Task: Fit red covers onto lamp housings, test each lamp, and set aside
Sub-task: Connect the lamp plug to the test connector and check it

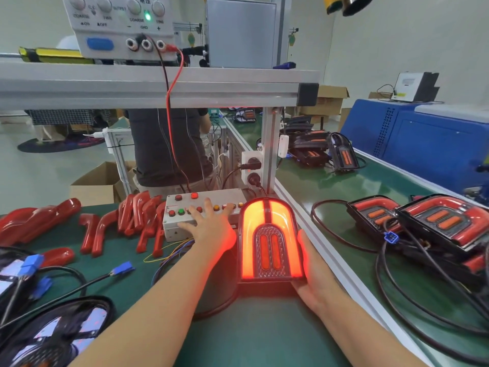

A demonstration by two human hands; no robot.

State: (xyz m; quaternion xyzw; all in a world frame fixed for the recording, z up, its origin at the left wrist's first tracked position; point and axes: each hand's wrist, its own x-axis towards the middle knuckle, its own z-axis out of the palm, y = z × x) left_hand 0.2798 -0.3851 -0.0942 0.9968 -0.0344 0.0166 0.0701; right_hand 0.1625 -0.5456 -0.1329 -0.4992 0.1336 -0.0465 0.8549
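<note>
Our left hand [209, 226]: forearm bare and reaching forward from the lower left, palm down, fingers straight and spread, fingertips pressing flat. Our right hand [309, 274]: forearm bare, entering from the lower right, palm turned inward and up, fingers cupped around what we hold upright, thumb side along its right edge.

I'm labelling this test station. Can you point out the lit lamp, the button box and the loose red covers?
lit lamp [270, 234]: head view, on its glowing lens.
button box [174, 225]: head view, on its bare front face.
loose red covers [148, 221]: head view, on one cover in the pile.
</note>
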